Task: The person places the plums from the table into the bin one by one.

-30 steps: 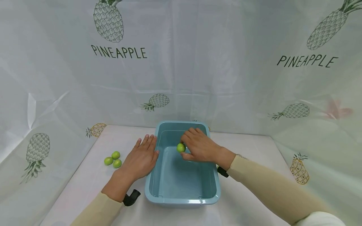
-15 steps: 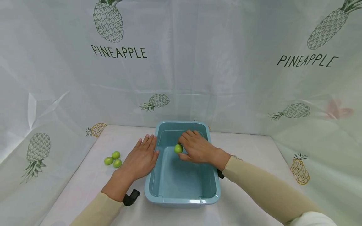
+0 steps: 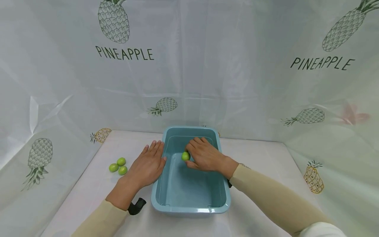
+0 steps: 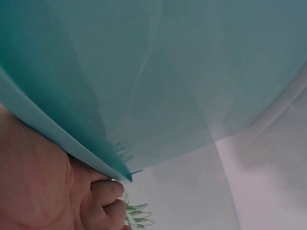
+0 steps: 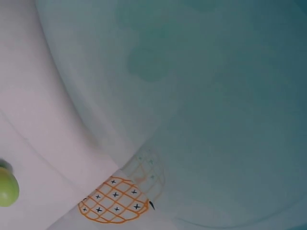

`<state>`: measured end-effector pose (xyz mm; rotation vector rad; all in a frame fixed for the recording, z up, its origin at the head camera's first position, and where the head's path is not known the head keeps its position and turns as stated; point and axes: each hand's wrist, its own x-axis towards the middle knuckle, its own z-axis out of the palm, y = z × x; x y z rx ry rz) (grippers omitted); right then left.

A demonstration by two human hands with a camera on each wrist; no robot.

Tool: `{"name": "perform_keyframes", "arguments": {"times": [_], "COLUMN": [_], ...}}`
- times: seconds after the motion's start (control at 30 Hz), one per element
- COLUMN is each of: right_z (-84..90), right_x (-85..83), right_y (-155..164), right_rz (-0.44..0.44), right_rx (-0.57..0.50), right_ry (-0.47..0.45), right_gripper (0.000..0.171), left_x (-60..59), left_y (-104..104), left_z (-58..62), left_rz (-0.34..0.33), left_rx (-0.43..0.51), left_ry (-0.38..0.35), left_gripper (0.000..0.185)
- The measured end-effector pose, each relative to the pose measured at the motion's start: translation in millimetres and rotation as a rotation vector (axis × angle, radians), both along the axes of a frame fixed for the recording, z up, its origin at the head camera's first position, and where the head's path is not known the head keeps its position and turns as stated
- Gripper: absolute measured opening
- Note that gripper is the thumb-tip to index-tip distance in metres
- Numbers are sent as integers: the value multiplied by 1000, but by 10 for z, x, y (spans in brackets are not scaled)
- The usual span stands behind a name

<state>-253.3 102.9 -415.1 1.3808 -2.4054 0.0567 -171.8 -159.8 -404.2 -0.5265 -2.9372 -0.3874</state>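
Observation:
A light blue basin [image 3: 189, 194] stands on the white-covered table. My left hand [image 3: 146, 166] lies along its left rim, fingers straight and pointing away from me, the thumb at the rim. The left wrist view shows that palm against the basin's outer wall [image 4: 172, 86]. Over the inside of the basin, my right hand [image 3: 205, 155] pinches a small round green fruit [image 3: 185, 156] between thumb and fingers. The right wrist view does not show this hand. It shows the basin's wall [image 5: 216, 120] and another green fruit [image 5: 8, 188] at the left edge.
Several green fruits [image 3: 121, 161] lie in a group on the table left of my left hand. A pineapple-printed sheet [image 3: 225, 82] hangs behind and at both sides. A black strap [image 3: 137, 206] sticks out at the left wrist.
My right hand has moved slightly left and toward me, carrying the green fruit. The left hand, the basin and the fruits on the left stay as they were.

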Motion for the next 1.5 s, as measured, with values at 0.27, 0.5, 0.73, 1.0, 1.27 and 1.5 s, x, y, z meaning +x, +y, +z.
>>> {"name": "perform_keyframes", "arguments": {"times": [0.27,0.5,0.73,1.0,1.27,1.5], "right_z": [-15,-21,-7,-20,-28,-20], "right_x": [-10,-35,-38,-29,-31,-35], "right_y": [-32,-40,-38,-24,-9,-2], "right_rz": [-27,-16,-28,-44,-55,-44], "right_rx": [29,20,15,24,25,-19], "right_ry": [13,55,53,51,61,102], "right_gripper": [31,32,30,34,36,28], "left_x": [1,-19,-23,-21,-22,-18], "left_y": [-23,-37,-27,-12,1,4], "left_z": [1,1,20,-7,-25,-18], "left_rz": [7,4,8,7,11,10], "left_rx": [10,12,10,20,31,32], "left_ry": [-6,-8,-20,-21,-26,-18], "left_gripper": [64,64,64,64,64,63]}}
